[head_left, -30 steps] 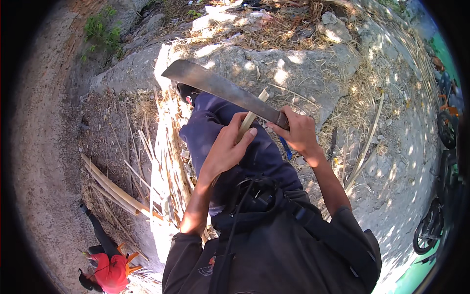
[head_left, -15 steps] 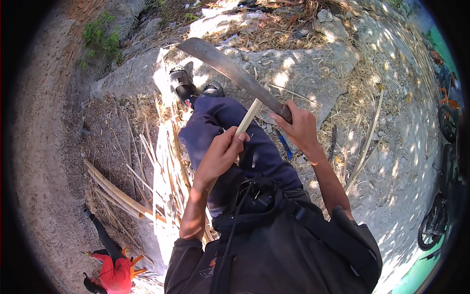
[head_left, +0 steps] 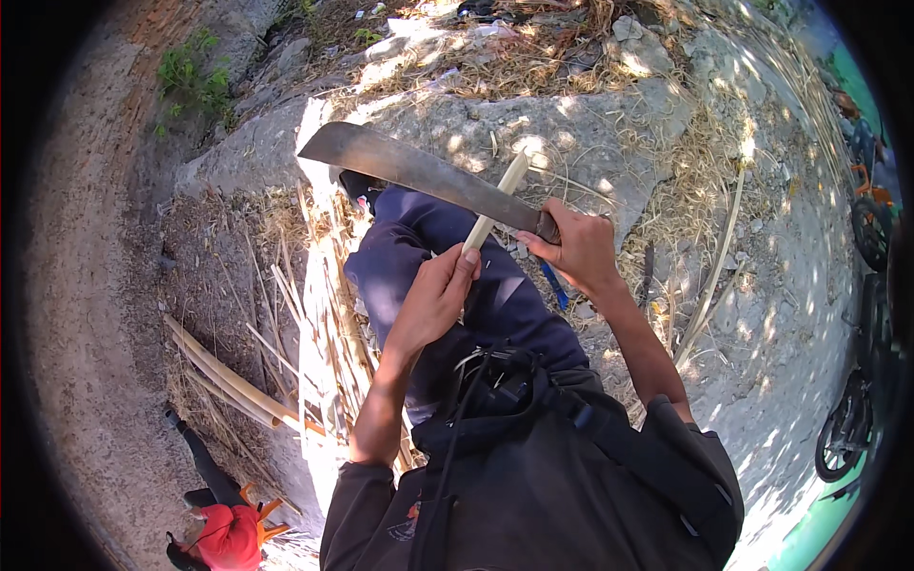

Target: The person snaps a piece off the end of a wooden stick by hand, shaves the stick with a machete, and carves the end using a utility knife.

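Note:
A long, broad-bladed machete point(head_left: 400, 164) lies across the view, its tip toward the far left. My right hand point(head_left: 579, 249) is closed round its dark handle. In my left hand point(head_left: 436, 297), thumb and fingers grip a pale bamboo strip point(head_left: 515, 174) above my dark trousers. The strip slants up to the right, and the blade crosses over it near the handle end, hiding a short part of it. Whether the edge bites into the strip I cannot tell. The strip's lower end is hidden by my left hand.
Split bamboo strips point(head_left: 328, 324) are heaped left of my legs, with thicker bamboo poles point(head_left: 224, 371) beyond. A blue tool point(head_left: 553, 283) rests on the ground right of my legs. A person in red point(head_left: 228, 535) sits at lower left. Motorbikes point(head_left: 843, 428) stand at far right.
The machete has swung lower and to the left, now crossing the bamboo strip farther from its tip. More of the strip shows beyond the blade, reaching farther up.

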The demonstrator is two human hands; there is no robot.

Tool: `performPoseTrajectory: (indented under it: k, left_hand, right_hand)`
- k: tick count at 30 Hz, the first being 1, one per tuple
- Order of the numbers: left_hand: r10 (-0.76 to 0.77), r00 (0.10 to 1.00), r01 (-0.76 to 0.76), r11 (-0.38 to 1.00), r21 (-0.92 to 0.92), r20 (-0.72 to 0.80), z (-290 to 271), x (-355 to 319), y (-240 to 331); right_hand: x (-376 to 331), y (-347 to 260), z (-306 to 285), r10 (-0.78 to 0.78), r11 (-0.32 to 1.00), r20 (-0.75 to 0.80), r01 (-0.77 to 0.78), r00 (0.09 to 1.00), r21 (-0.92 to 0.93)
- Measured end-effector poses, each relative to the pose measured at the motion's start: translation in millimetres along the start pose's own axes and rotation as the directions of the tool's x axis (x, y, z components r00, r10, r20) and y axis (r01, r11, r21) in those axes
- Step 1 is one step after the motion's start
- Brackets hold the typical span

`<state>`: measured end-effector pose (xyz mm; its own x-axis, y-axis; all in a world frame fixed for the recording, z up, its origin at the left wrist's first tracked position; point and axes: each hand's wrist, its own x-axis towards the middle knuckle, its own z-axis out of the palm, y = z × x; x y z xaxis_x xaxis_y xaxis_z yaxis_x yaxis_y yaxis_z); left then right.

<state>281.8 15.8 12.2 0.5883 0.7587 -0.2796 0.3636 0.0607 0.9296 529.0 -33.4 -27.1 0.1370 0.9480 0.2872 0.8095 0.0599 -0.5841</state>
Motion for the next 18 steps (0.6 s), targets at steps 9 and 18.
performPoseTrajectory:
  k: [9, 18]
  left_hand:
    - [-0.077, 0.995, 0.086, 0.979, -0.184, 0.058, -1.3, 0.6, 8.5]
    - [-0.109, 0.991, 0.122, 0.974, -0.192, 0.079, -1.7, 0.8, 11.2]
  right_hand:
    - [4.4, -11.6, -3.5, -0.049, 0.999, 0.021, 0.049, 0.999, 0.009]
    - [7.3, -6.6, -8.7, -0.038, 0.998, -0.054, 0.035, 0.998, -0.058]
